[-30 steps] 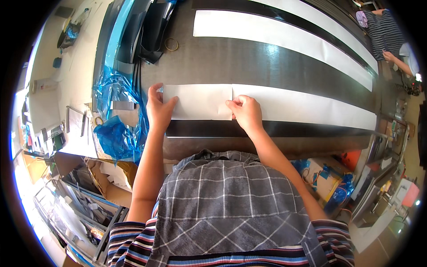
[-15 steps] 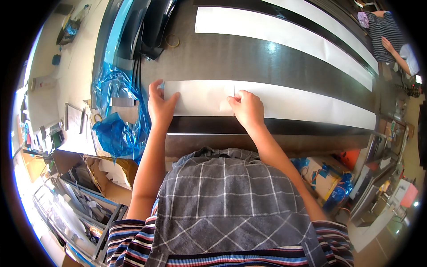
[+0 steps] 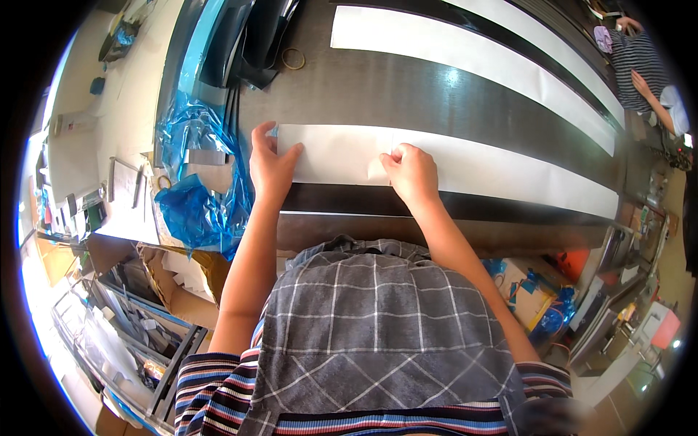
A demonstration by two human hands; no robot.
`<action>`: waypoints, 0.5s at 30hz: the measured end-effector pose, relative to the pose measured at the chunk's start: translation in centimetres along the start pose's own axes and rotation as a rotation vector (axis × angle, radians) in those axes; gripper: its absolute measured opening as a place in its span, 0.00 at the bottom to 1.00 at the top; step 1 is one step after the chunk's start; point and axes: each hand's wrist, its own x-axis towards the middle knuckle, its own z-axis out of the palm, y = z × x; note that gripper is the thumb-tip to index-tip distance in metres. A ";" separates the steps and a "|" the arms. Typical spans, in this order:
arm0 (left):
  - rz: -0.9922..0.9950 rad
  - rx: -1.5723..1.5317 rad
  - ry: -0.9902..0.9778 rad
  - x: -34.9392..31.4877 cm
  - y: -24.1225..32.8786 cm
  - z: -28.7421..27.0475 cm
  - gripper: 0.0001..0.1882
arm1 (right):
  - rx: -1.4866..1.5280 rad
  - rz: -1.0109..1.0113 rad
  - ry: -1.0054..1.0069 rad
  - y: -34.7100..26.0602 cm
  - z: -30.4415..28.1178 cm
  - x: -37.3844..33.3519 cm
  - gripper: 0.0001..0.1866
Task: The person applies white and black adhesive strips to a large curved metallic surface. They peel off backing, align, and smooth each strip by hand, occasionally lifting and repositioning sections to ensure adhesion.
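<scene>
A long white strip (image 3: 509, 163) lies across the dark table before me, with a seam line across it near my right hand. Thumb and fingertips pinched together, my right hand (image 3: 413, 173) is closed on the strip's paper edge at that seam. A small flap of paper (image 3: 376, 171) stands lifted beside those fingers. My left hand (image 3: 273, 166) is at the strip's left end, its thumb lying on the white surface and its fingers apart, curved beyond the end. Along the near side of the white strip runs a black strip (image 3: 349, 200).
More white strips (image 3: 465, 54) lie farther back on the dark table (image 3: 349, 87). Crumpled blue film (image 3: 190, 211) and black strips (image 3: 254, 43) are at the left, near a yellowish ring (image 3: 293, 59). A cardboard box (image 3: 182, 291) stands below left. Another person (image 3: 640, 73) is at far right.
The whole view has shifted slightly, so the scene sits a little higher and to the right. Both hands keep about the same places on the strip.
</scene>
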 end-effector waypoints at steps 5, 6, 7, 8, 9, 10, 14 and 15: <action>0.018 0.032 0.030 0.0 -0.4 0.3 0.30 | -0.013 -0.018 0.013 0.3 0.5 0.1 0.12; 0.027 0.039 0.036 0.0 -0.4 0.3 0.30 | -0.016 -0.016 0.009 0.3 0.5 0.1 0.12; 0.023 0.034 0.032 -0.1 -0.3 0.3 0.30 | 0.028 0.002 -0.006 0.6 0.6 0.2 0.12; 0.019 0.030 0.027 -0.1 -0.1 0.3 0.30 | 0.072 0.022 -0.021 0.9 0.7 0.4 0.12; 0.015 0.026 0.023 -0.1 0.0 0.2 0.30 | 0.115 0.042 -0.036 1.1 0.8 0.5 0.12; 0.021 0.030 0.023 -0.1 -0.1 0.3 0.30 | 0.112 0.039 -0.035 1.3 0.8 0.5 0.13; 0.013 0.027 0.014 -0.1 -0.5 0.2 0.31 | 0.014 -0.014 0.001 0.6 0.6 0.2 0.14; 0.005 0.023 0.012 -0.2 -0.4 0.1 0.32 | -0.028 -0.041 0.019 0.2 0.6 0.1 0.14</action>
